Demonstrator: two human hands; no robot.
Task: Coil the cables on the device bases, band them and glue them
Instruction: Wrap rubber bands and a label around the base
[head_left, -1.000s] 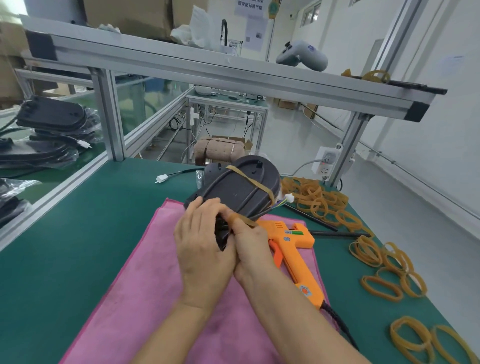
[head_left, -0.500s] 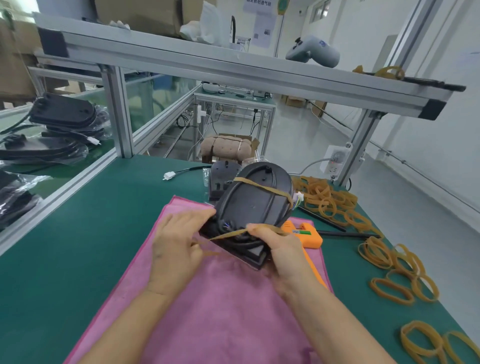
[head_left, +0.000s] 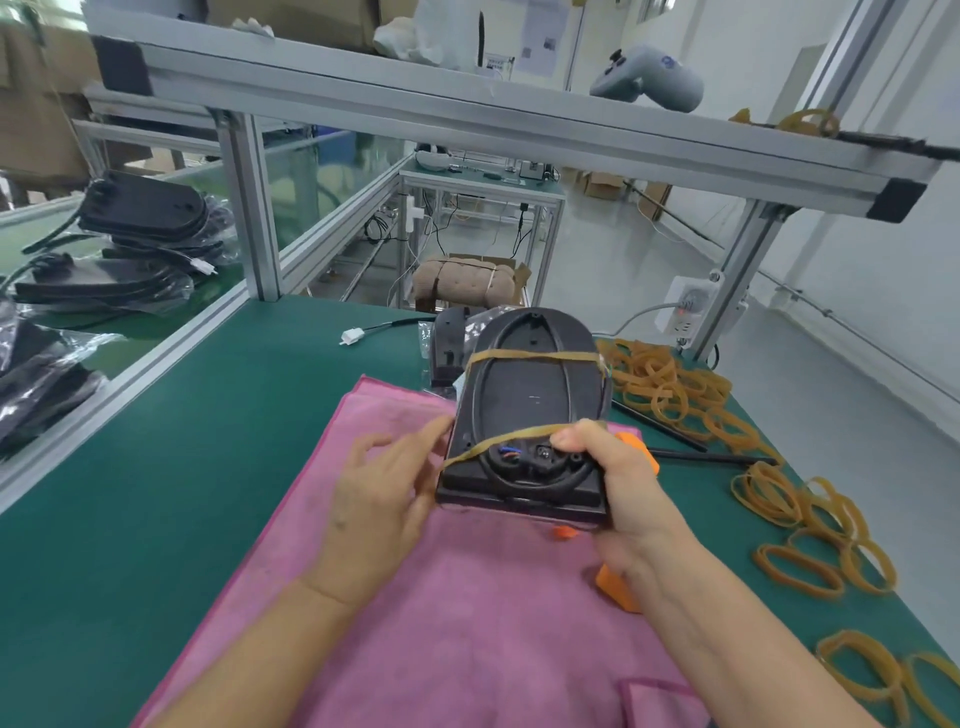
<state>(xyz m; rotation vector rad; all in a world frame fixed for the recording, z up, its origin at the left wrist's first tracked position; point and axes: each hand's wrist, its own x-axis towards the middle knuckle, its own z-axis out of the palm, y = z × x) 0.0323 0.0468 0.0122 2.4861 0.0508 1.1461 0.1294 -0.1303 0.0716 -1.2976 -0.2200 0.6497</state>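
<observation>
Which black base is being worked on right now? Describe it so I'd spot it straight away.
Find the pink cloth on the green table. The device base stands tilted at its far end, gripped by the right hand. Unlike the bagged bases stacked at far left, it has two rubber bands stretched across it.
</observation>
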